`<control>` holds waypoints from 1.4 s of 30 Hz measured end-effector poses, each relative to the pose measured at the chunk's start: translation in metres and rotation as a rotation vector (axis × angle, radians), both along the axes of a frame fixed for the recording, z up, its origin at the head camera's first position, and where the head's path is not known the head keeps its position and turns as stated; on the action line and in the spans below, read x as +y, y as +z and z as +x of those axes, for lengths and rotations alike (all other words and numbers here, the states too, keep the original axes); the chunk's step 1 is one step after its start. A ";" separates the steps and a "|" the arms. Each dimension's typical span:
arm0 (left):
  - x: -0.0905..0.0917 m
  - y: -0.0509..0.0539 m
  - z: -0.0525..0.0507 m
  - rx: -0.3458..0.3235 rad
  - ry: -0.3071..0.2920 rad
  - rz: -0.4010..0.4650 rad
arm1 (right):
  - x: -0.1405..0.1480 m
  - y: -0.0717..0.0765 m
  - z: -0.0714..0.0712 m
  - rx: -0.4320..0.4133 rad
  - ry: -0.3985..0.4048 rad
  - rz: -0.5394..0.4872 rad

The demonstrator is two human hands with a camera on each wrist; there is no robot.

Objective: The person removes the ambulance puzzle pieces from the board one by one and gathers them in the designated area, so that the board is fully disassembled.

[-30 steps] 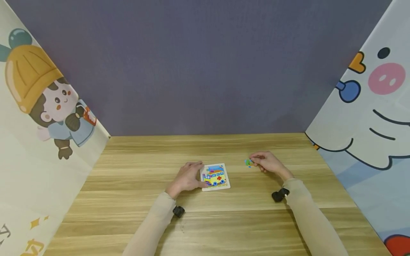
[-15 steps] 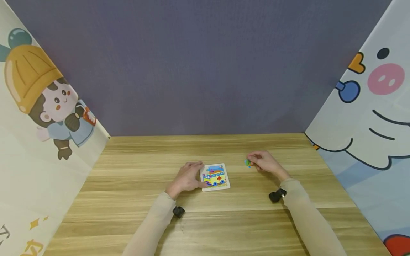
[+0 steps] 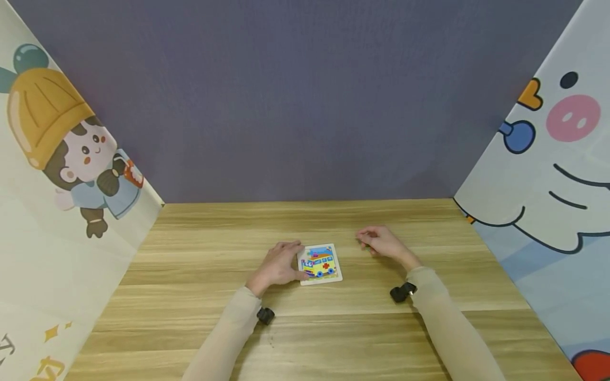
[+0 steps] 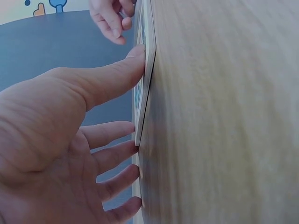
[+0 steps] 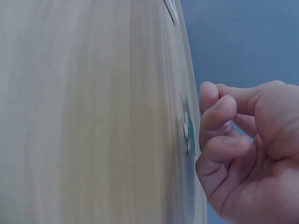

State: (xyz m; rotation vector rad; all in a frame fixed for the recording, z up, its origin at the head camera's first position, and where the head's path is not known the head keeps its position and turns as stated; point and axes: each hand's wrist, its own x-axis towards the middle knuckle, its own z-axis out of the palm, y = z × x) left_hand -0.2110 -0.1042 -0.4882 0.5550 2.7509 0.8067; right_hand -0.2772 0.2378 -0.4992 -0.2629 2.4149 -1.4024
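In the head view a square picture puzzle (image 3: 320,265) in a white frame lies flat on the table, showing a yellow ambulance with a red cross. My left hand (image 3: 281,263) holds its left side. In the left wrist view the thumb presses on the frame's top, with the forefinger against its edge. My right hand (image 3: 383,243) hovers to the right of the puzzle, its fingers curled and tips close together. Whether a piece sits between those tips is hidden. Beneath this hand, small green puzzle pieces (image 5: 189,134) lie on the table, apart from the fingers in the right wrist view.
The wood-grain table (image 3: 229,338) ends at a plain dark panel (image 3: 305,106) behind. Printed cartoon panels stand on both sides, a capped child (image 3: 90,148) on the left and a white figure (image 3: 553,159) on the right.
My right hand has shifted left toward the puzzle and now covers most of the green pieces that showed beside its fingertips. The left hand and puzzle stay put.
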 end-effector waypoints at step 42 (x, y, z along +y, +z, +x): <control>-0.003 -0.001 0.000 -0.004 -0.004 0.004 | -0.133 0.000 0.019 0.155 0.166 0.092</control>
